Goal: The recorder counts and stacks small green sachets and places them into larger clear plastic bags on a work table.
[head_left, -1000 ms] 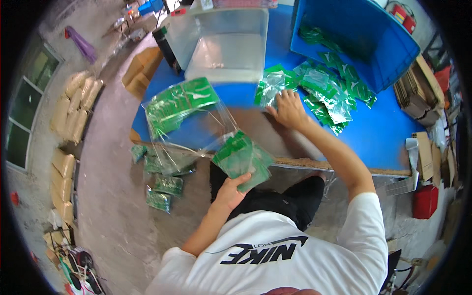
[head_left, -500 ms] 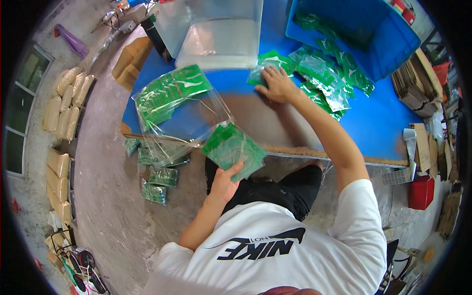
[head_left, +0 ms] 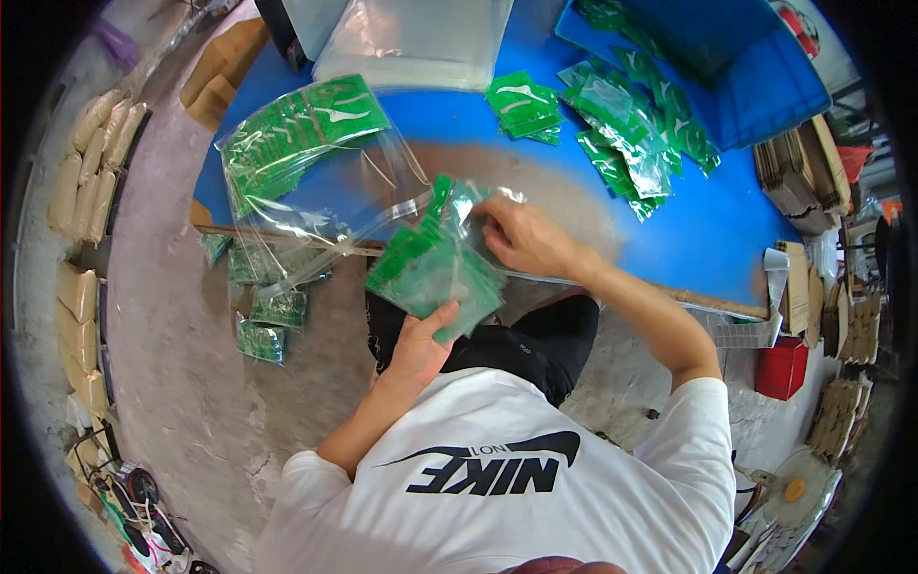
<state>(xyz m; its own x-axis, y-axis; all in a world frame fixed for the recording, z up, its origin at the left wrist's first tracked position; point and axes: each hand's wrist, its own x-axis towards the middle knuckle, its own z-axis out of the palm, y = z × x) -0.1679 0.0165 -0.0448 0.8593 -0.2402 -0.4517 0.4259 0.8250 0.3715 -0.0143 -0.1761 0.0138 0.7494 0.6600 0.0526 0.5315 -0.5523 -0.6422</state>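
Observation:
My left hand (head_left: 421, 349) is closed on a fanned stack of green-and-clear plastic packets (head_left: 435, 277), held just off the table's near edge. Close above that stack, my right hand (head_left: 526, 234) pinches another green-and-clear packet (head_left: 463, 205), which overlaps the stack's far side. To the left lies a large clear plastic bag (head_left: 325, 206) with rows of green packets (head_left: 301, 134) inside, its mouth hanging over the edge. A small group of packets (head_left: 524, 103) rests on the blue table (head_left: 435, 117). Right of it spreads a loose pile of packets (head_left: 622, 124).
A blue bin (head_left: 775, 96) lies tipped at the back right, packets spilling from it. Clear plastic sheets or bags (head_left: 411, 43) are stacked at the back. Bagged green bundles (head_left: 277, 309) sit on the floor at left. A red box (head_left: 781, 368) stands beyond the table's right end.
My right hand has come back from the small group on the table to the stack in my left hand, bringing a packet. My left hand keeps its hold. The view has shifted slightly.

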